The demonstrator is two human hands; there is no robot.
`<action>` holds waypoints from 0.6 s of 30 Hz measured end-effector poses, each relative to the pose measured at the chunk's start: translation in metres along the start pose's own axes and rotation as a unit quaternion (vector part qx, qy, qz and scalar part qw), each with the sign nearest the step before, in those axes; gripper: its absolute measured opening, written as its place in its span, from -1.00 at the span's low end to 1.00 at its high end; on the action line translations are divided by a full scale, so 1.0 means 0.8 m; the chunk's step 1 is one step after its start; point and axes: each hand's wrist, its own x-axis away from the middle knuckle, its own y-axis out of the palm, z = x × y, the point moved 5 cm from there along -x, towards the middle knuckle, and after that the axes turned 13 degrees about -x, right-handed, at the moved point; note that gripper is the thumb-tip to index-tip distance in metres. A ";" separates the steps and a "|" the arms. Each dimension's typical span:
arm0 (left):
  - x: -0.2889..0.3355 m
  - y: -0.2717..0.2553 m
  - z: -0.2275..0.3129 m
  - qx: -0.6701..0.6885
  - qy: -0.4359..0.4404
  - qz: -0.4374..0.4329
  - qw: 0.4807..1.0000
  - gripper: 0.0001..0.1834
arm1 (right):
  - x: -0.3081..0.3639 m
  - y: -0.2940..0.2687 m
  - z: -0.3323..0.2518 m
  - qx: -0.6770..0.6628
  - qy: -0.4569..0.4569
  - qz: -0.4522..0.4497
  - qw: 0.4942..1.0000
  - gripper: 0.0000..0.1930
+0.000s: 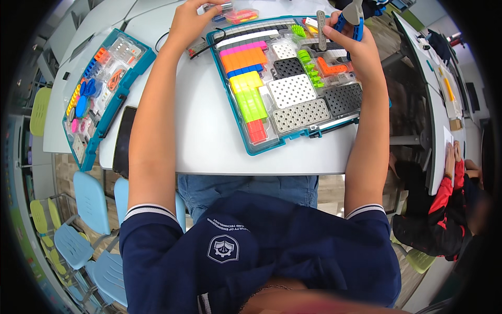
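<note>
My right hand [364,51] is closed round a hand tool with blue handles [357,31] and a grey head; I cannot tell whether it is pliers or scissors. Between its thumb and fingers stands a grey perforated beam [321,32]. Below it lies a teal-edged case [251,149] of building parts, sorted by colour. My left hand [189,22] is beyond the case's far left corner, fingers pinched at a small shiny greyish piece [226,7], too small to name. Beside that piece is a clear box [241,15] with pink and yellow contents.
A second teal case [99,94] of small parts lies at the left, with a dark phone [124,138] nearby at the table edge. A black cable [212,44] runs by the main case. Blue chairs [90,201] stand lower left. Another person's hands [451,159] rest at a table right.
</note>
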 end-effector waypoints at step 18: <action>-0.003 -0.004 0.023 0.007 0.017 0.019 1.000 -0.73 | 0.005 0.010 -0.016 0.004 0.042 0.056 0.998 -0.78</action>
